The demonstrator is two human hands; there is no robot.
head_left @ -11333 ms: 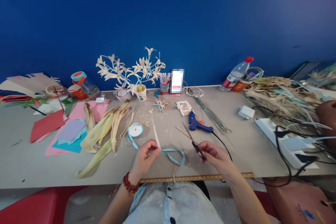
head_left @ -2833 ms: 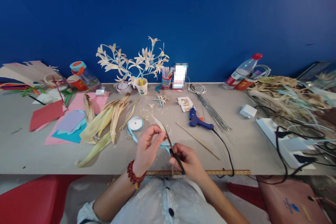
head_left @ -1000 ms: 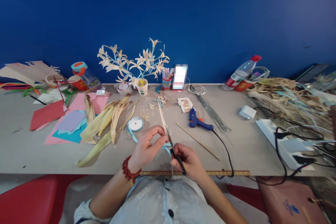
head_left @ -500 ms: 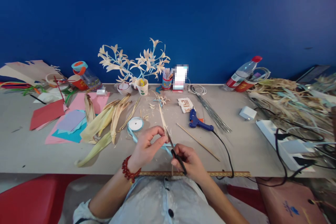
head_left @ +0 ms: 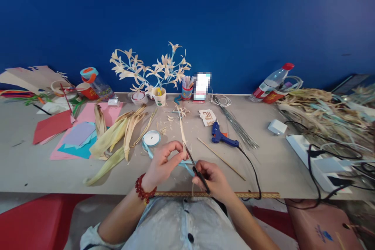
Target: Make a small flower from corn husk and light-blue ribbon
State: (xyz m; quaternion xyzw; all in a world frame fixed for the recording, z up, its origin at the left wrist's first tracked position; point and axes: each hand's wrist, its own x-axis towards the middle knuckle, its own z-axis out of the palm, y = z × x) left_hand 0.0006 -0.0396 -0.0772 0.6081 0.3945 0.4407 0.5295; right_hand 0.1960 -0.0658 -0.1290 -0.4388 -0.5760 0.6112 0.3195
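Note:
My left hand (head_left: 166, 162), with a red bead bracelet at the wrist, pinches a thin pale husk strip (head_left: 181, 127) that points away toward the wall. My right hand (head_left: 213, 179) is closed around the black handles of the scissors (head_left: 201, 179). The scissor blades lie along the strip, just right of my left fingertips. Beneath the hands runs a light blue ribbon (head_left: 149, 151) from a white spool (head_left: 151, 138). Small husk scraps and a husk flower (head_left: 183, 112) lie beyond my hands.
Dried husks (head_left: 113, 134) and coloured paper (head_left: 52, 127) lie left. On the right are a blue glue gun (head_left: 224, 136), a wooden stick (head_left: 221, 158), wires (head_left: 238, 127) and a power strip (head_left: 313, 160). Potted husk flowers (head_left: 159, 97) stand by the wall.
The scissors' handles and my right hand have shifted slightly to the right. My left hand keeps its pinch on the strip in nearly the same place.

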